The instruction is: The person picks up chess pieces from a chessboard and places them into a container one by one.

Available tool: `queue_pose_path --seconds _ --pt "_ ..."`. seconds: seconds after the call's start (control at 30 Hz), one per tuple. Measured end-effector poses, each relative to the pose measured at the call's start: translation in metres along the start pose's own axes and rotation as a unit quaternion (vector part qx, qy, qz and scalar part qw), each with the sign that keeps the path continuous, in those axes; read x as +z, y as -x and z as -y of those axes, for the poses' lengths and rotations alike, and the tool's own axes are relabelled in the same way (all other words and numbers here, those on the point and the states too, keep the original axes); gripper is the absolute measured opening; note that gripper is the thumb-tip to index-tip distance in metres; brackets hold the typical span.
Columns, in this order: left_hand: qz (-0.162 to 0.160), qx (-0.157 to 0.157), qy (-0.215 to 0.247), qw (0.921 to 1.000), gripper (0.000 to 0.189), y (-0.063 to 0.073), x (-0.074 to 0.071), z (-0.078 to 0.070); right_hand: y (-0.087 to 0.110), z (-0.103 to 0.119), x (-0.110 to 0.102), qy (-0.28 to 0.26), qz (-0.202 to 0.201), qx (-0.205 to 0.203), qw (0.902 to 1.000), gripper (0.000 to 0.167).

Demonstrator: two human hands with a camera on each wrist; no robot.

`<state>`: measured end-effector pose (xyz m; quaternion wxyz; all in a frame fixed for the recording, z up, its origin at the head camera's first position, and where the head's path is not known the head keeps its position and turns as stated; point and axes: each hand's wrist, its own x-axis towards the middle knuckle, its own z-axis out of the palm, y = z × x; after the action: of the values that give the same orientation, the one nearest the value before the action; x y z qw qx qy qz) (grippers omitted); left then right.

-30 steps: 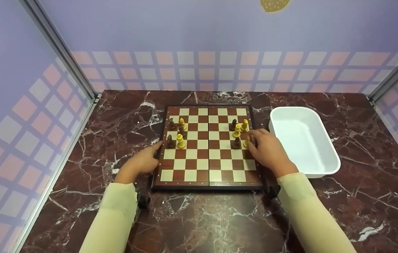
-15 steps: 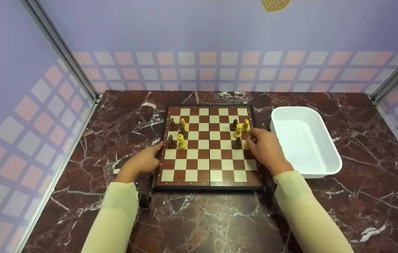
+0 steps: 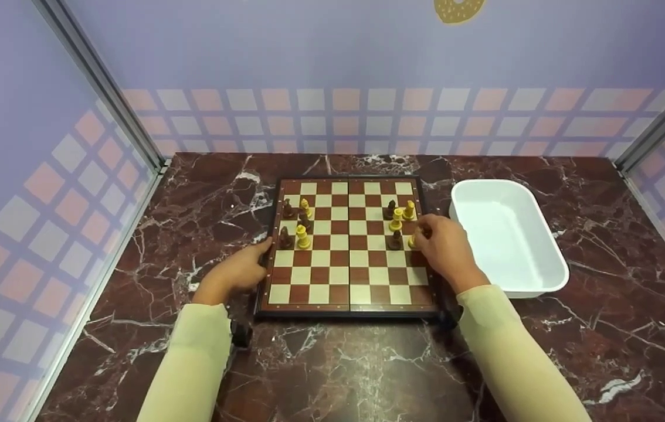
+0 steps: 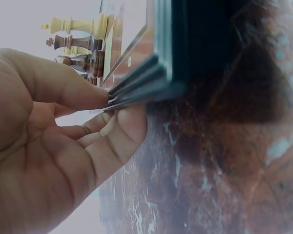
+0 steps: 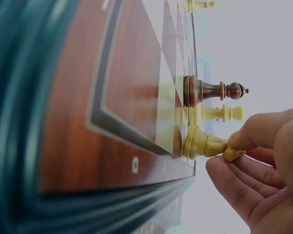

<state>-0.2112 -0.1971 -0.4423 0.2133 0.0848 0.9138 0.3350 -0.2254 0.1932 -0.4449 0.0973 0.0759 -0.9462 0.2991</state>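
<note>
My right hand pinches the top of a yellow chess piece between thumb and fingers. The piece leans slightly, its base at a square by the right edge of the chessboard; its head is mostly hidden by the fingertips. Just left of it stands a dark bishop, with another yellow piece a little farther back. At the board's left side, my left hand grips the rim, thumb on the upper edge and fingers below. A yellow king stands on the board beyond that thumb.
Several dark and yellow pieces stand at the board's left, among them a dark piece near the rim. A white plastic tub sits right of the board on the dark marbled table. Patterned walls enclose the back and sides.
My right hand has turned slightly over the yellow piece, covering its upper part in the head view. The left hand stays at the board's edge.
</note>
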Motion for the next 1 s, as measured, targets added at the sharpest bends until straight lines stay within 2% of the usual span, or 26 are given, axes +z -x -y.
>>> queue_pose_path --seconds 0.17,0.37,0.6,1.0 --pt "0.005 -0.012 0.022 0.9997 0.089 0.001 0.000 -0.001 0.000 -0.001 -0.006 -0.013 -0.015 -0.008 0.9998 0.022" --pt "0.007 -0.014 0.020 0.9997 0.090 0.000 -0.001 0.000 0.004 -0.004 -0.015 -0.022 -0.046 -0.029 0.9983 0.019" --pt "0.007 0.011 0.003 0.9999 0.086 -0.001 -0.001 0.001 0.011 -0.003 -0.025 -0.050 -0.063 -0.024 0.9965 0.020" --pt "0.008 -0.009 0.036 0.9993 0.090 0.000 -0.001 0.001 0.016 -0.008 -0.042 -0.043 -0.077 -0.009 0.9961 0.022"
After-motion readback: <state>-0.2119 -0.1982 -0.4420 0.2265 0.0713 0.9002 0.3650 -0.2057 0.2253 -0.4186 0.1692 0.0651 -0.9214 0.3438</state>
